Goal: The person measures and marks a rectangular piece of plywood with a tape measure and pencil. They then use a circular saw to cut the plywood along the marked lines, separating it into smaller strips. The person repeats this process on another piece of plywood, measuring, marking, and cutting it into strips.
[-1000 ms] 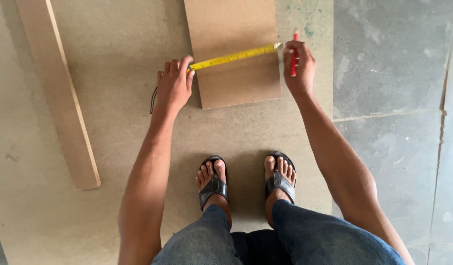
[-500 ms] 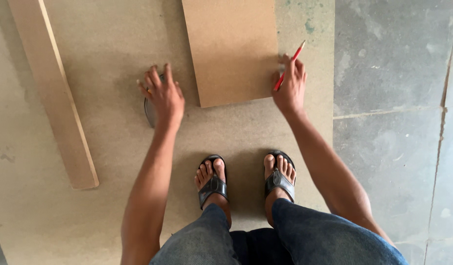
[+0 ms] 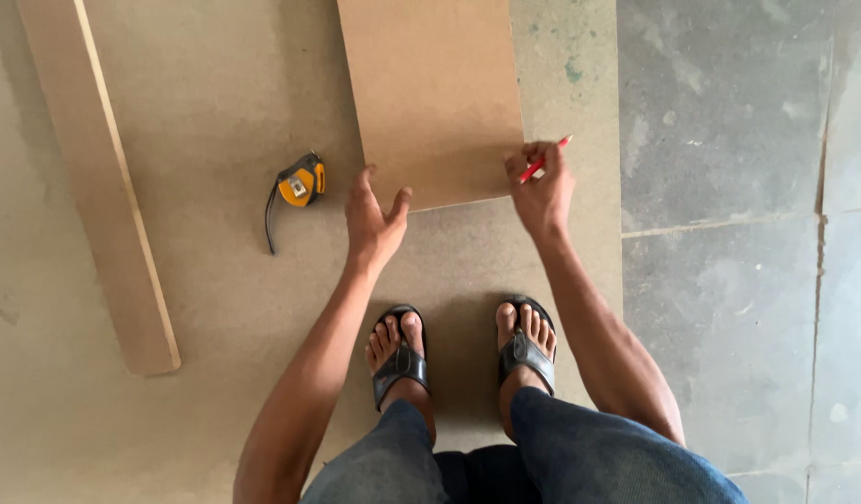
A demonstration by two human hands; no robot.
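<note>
Grey tiled floor (image 3: 729, 187) under big sheet (image 3: 216, 280): small fibreboard panel (image 3: 430, 93) flat on it, likely stiff, light, best taken by near edge; left hand (image 3: 374, 219) grip wide beside it, right hand (image 3: 542, 187) pinching red pencil (image 3: 547, 161).

Bare sheet lies open between the tape measure (image 3: 298, 182) and the long strip (image 3: 95, 177), wide enough for a hand. The small board (image 3: 430, 93) fills the upper middle. Both sandalled feet (image 3: 398, 350) block the lower centre. The stone floor (image 3: 748, 233) to the right looks unobstructed.
</note>
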